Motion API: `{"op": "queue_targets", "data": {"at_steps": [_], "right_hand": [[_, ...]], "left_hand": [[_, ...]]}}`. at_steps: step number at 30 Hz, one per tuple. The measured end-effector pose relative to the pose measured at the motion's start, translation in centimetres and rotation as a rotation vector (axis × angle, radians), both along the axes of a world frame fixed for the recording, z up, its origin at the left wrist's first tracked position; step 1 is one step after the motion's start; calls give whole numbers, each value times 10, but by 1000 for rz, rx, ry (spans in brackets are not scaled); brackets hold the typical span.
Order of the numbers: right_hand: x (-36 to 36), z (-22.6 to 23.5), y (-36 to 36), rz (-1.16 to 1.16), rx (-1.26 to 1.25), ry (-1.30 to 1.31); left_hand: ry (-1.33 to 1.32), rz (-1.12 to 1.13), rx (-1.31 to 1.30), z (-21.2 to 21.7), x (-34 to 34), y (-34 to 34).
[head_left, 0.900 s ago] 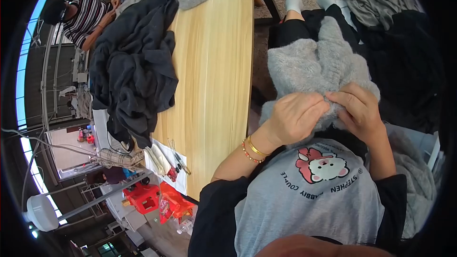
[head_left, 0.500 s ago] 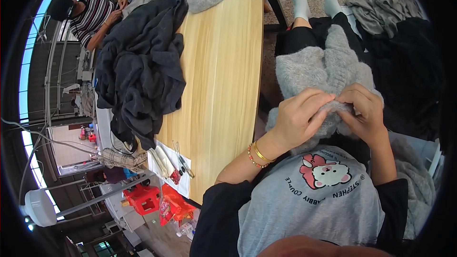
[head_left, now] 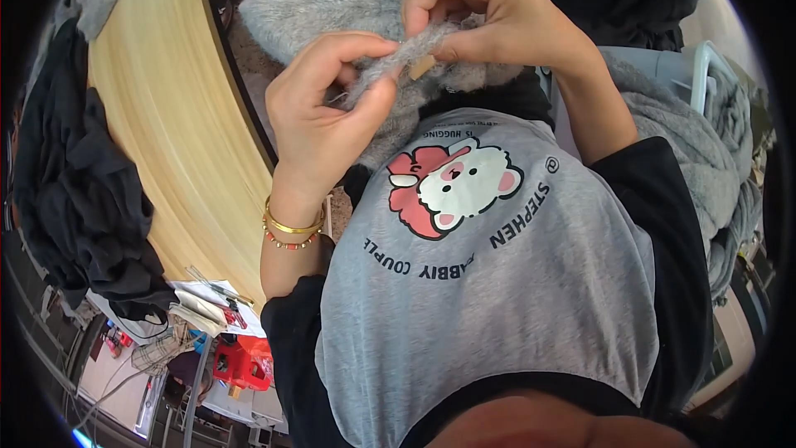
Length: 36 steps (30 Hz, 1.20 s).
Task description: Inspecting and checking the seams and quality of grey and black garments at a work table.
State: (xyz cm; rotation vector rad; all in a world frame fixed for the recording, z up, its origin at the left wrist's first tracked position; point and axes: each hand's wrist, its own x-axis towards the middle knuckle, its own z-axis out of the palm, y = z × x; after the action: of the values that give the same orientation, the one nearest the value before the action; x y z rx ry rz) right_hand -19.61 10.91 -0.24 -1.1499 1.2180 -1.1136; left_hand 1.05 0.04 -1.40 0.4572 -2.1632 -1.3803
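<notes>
A fuzzy grey knitted garment [head_left: 332, 0] lies over my lap and rises toward my chest. My left hand [head_left: 327, 108] pinches a fold of its edge between thumb and fingers; gold and beaded bracelets [head_left: 292, 228] circle that wrist. My right hand [head_left: 497, 21] grips the same fold a little to the right, and a small tan tag [head_left: 421, 66] shows by its fingertips. Both hands are held close together just above my grey printed shirt [head_left: 489, 282].
A light wooden table [head_left: 166, 124] runs along my left, with a heap of dark clothing [head_left: 75, 191] on it. Papers and pens [head_left: 207, 299] lie at its near end, above a red box [head_left: 245, 361] on the floor. More grey fabric [head_left: 705, 166] hangs over a chair at right.
The view has swung down and closer to my hands. Both hands have lifted the grey fold up toward my chest, and the garment's edge is now stretched between them.
</notes>
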Motion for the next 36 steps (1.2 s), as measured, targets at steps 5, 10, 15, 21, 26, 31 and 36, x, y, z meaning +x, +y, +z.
{"op": "queue_targets", "data": {"at_steps": [5, 10, 15, 21, 26, 31, 36], "right_hand": [[5, -9, -6, 31, -283, 142], [4, -1, -17, 46, -803, 617], [1, -7, -22, 11, -1003, 681], [1, -18, -22, -12, -1095, 858], [8, -14, -13, -33, -902, 580], [0, -13, -19, 92, -1035, 750], [0, -16, -18, 62, -1145, 830]], "left_hand": [[65, 16, -32, 3, 4, 2], [199, -10, -131, -3, 2, -4], [244, -54, -353, 2, 1, -5], [213, -72, -567, 1, 4, -9], [269, -78, -402, -2, 2, -7], [193, -131, -365, 6, 7, -4], [205, -112, -431, 9, 9, 0]]}}
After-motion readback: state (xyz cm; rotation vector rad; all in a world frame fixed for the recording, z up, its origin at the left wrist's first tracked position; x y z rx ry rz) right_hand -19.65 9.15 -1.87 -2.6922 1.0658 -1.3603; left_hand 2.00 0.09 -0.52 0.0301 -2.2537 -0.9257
